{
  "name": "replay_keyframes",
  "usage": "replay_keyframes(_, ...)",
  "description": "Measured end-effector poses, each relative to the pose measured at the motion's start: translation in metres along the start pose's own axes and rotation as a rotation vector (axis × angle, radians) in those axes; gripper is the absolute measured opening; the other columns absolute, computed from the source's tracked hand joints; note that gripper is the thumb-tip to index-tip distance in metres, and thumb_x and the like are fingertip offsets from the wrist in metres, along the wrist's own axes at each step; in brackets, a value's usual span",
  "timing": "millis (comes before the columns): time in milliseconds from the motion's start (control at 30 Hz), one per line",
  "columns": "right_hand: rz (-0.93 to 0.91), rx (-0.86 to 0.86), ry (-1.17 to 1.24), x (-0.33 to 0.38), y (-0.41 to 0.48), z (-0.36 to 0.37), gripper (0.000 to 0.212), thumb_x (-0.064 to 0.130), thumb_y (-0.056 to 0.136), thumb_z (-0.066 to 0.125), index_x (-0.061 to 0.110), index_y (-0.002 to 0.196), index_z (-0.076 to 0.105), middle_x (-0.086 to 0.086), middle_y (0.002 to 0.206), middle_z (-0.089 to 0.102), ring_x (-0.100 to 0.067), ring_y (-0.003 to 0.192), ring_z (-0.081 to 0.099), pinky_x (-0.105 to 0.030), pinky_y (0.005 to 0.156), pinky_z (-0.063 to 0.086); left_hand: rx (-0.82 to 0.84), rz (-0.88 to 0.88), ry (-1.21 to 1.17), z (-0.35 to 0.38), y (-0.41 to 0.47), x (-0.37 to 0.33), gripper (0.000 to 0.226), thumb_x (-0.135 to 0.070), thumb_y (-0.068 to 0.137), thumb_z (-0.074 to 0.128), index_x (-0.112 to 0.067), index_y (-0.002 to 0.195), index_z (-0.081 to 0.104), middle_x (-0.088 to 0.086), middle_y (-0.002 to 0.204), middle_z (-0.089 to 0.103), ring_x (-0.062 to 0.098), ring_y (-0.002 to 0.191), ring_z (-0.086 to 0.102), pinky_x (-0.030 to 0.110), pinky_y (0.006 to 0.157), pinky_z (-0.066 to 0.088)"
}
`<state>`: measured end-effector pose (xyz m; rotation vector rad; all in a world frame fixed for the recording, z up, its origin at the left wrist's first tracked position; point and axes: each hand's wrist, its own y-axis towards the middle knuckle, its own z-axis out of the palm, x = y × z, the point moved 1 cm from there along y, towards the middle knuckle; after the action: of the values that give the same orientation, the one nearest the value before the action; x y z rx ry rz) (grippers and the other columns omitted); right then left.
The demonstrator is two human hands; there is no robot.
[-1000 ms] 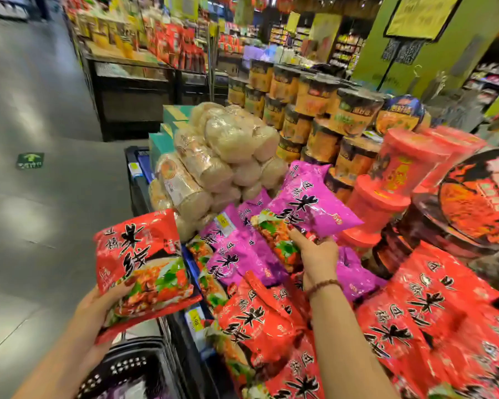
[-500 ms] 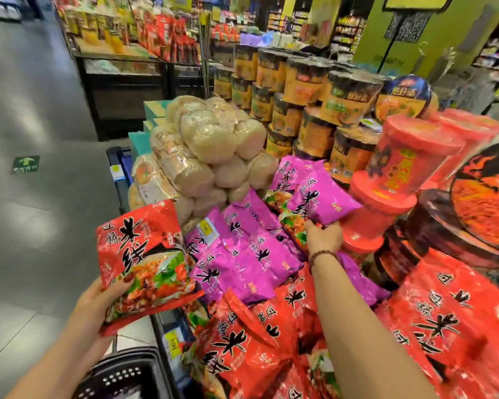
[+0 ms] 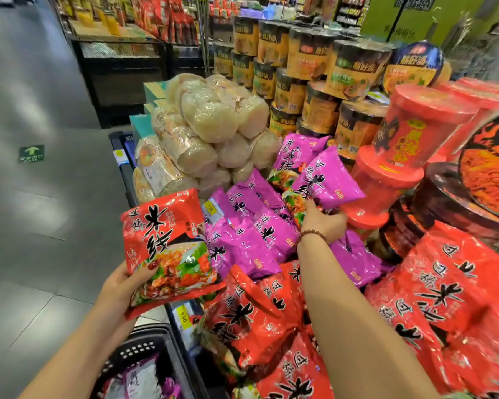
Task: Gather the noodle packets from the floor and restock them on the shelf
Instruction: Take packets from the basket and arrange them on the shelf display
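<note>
1. The right grip (image 3: pixel 323 223) is closed on the near, lower end of a purple packet (image 3: pixel 329 182), fingers curled under it and thumb on the printed face.
2. That packet lies at the far right of the purple pile (image 3: pixel 242 228) on the shelf (image 3: pixel 121 159). Its long axis runs up and away from the hand, and its far end is against the red cups (image 3: pixel 386 185). Whether it already rests on the pile cannot be told.
3. The left grip (image 3: pixel 121 286) holds a red packet (image 3: pixel 167 249) by its lower left corner, thumb pressed on the front, fingers hidden behind. The packet stands nearly upright, long axis vertical, out past the shelf's front edge, over the floor (image 3: pixel 41 226) and above a basket (image 3: pixel 144 361).
4. Likely step: the purple packet is being set among its own kind, and the red one waits its turn.
5. The relation that matters is that the red pile (image 3: pixel 260 315) lies right of and slightly below the red packet, just beside it. The left grip is the nearer one and already has the packet.
6. The right forearm (image 3: pixel 357 312) crosses above the red pile, so the open spot is probably the pile's near left part, beside the shelf edge.
7. A short move right, laying the packet flat on the others, should do. The glossy wrappers look slippery and the heap slopes toward the aisle, so a packet dropped near the edge could slide off.
</note>
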<state>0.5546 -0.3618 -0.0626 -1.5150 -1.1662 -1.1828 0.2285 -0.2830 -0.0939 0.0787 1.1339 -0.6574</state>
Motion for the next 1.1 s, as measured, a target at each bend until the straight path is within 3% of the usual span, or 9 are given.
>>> replay_keyframes(200, -0.051, -0.021, 0.081, 0.010, -0.028, -0.034, 0.059, 0.027, 0.062, 0.083, 0.003, 0.110, 0.060, -0.009, 0.109, 0.060, -0.026, 0.100, 0.058, -0.039, 0.090, 0.049, 0.085, -0.006, 0.057, 0.001, -0.013, -0.003, 0.036, -0.008, 0.072, 0.060, -0.006, 0.108, 0.058, 0.013, 0.087, 0.073, 0.022, 0.066, 0.071, 0.032, 0.054, 0.058)
replay_keyframes(367, -0.021, 0.752, 0.080, 0.030, -0.083, -0.081, 0.033, 0.026, 0.080, 0.077, 0.006, 0.105, 0.067, -0.001, 0.093, 0.064, -0.016, 0.085, 0.059, -0.032, 0.078, 0.049, 0.228, 0.014, 0.118, 0.029, -0.026, -0.003, 0.059, -0.022, 0.059, 0.082, -0.009, 0.113, 0.060, 0.011, 0.093, 0.073, 0.023, 0.073, 0.072, 0.032, 0.055, 0.059)
replay_keyframes(500, -0.079, 1.008, -0.063, 0.016, -0.123, -0.135, 0.022, 0.030, 0.081, 0.076, 0.017, 0.095, 0.064, 0.014, 0.082, 0.065, -0.003, 0.074, 0.058, -0.020, 0.068, 0.047, 0.378, 0.013, 0.164, 0.063, -0.038, 0.010, 0.084, -0.039, 0.039, 0.096, -0.011, 0.111, 0.062, 0.009, 0.095, 0.074, 0.024, 0.079, 0.072, 0.032, 0.059, 0.058)
replay_keyframes(567, -0.046, 0.995, -0.083, 0.001, -0.135, -0.163, 0.033, 0.034, 0.076, 0.080, 0.030, 0.099, 0.055, 0.022, 0.091, 0.060, 0.002, 0.083, 0.057, -0.020, 0.079, 0.049, 0.414, -0.010, 0.212, 0.075, -0.041, 0.021, 0.097, -0.045, 0.032, 0.097, -0.007, 0.114, 0.060, 0.014, 0.097, 0.073, 0.026, 0.081, 0.072, 0.034, 0.063, 0.058)
replay_keyframes(667, 0.028, 0.823, -0.090, -0.026, -0.135, -0.199, 0.094, 0.050, 0.065, 0.083, 0.029, 0.144, 0.036, 0.013, 0.137, 0.043, -0.011, 0.128, 0.045, -0.037, 0.109, 0.040, 0.473, -0.035, 0.328, 0.091, -0.049, 0.042, 0.108, -0.047, 0.037, 0.096, -0.005, 0.127, 0.053, 0.018, 0.118, 0.065, 0.031, 0.102, 0.066, 0.042, 0.083, 0.056)
replay_keyframes(733, 0.072, 0.709, -0.031, -0.041, -0.129, -0.226, 0.102, 0.048, 0.065, 0.083, 0.024, 0.149, 0.030, 0.012, 0.139, 0.036, -0.014, 0.135, 0.038, -0.039, 0.112, 0.036, 0.563, -0.044, 0.368, 0.107, -0.060, 0.057, 0.075, -0.032, 0.054, 0.092, -0.015, 0.120, 0.059, 0.006, 0.114, 0.070, 0.024, 0.102, 0.065, 0.034, 0.085, 0.055)
replay_keyframes(833, 0.061, 0.578, 0.041, -0.055, -0.127, -0.268, 0.115, 0.065, 0.048, 0.086, 0.028, 0.145, 0.037, 0.007, 0.145, 0.043, -0.021, 0.135, 0.043, -0.048, 0.108, 0.041, 0.658, 0.015, 0.486, 0.137, -0.087, 0.075, 0.068, -0.032, 0.058, 0.088, -0.046, 0.113, 0.050, -0.023, 0.110, 0.058, 0.000, 0.101, 0.056, 0.021, 0.087, 0.047)
replay_keyframes(933, 0.087, 0.422, 0.157, -0.072, -0.121, -0.308, 0.102, 0.054, 0.052, 0.090, 0.023, 0.139, 0.046, -0.001, 0.139, 0.053, -0.027, 0.128, 0.051, -0.052, 0.103, 0.045, 0.764, 0.150, 0.560, 0.157, -0.107, 0.094, 0.083, -0.038, 0.056, 0.083, -0.052, 0.125, 0.037, -0.017, 0.109, 0.048, -0.009, 0.087, 0.052, 0.015, 0.081, 0.043)
replay_keyframes(1100, 0.051, 0.237, 0.284, -0.088, -0.105, -0.358, 0.106, 0.057, 0.034, 0.093, 0.014, 0.124, 0.058, -0.012, 0.112, 0.070, -0.030, 0.098, 0.069, -0.042, 0.076, 0.059, 0.889, 0.647, 0.804, 0.178, -0.129, 0.118, 0.065, -0.049, 0.077, 0.066, -0.044, 0.136, 0.040, -0.018, 0.147, 0.036, 0.002, 0.138, 0.033, 0.023, 0.113, 0.028)
